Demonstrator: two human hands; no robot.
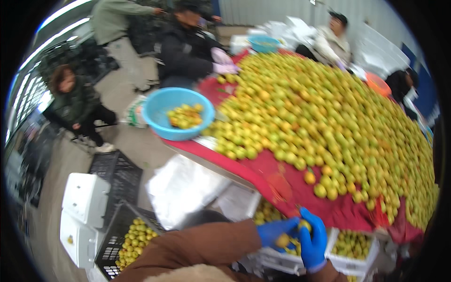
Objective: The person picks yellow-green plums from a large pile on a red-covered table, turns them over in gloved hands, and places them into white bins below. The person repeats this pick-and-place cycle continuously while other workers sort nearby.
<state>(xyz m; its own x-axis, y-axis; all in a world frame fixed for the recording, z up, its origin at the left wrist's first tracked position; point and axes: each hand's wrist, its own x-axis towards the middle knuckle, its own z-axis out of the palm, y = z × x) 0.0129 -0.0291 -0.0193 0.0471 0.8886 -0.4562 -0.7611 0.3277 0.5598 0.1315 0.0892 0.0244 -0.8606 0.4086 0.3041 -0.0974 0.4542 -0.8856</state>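
My left hand [280, 232], in a blue glove, is at the lower centre beside my right hand, with a yellowish fruit [282, 240] at its fingers. Blue-gloved too, my right hand [313, 239] has its fingers around a small yellow-green fruit [304, 225]. Both hands are over white boxes of fruit, at the near edge of a table covered with red cloth [260, 164]. A large heap of yellow-green fruit [317, 116] lies on that cloth. The image is somewhat blurred.
A blue basin [158, 127] with some fruit stands at the table's left corner. Black crates [118, 176] and white foam boxes [82, 201] are at the left. An open white box [368, 255] of fruit is at lower right. Several people [186, 46] are around the table and beyond.
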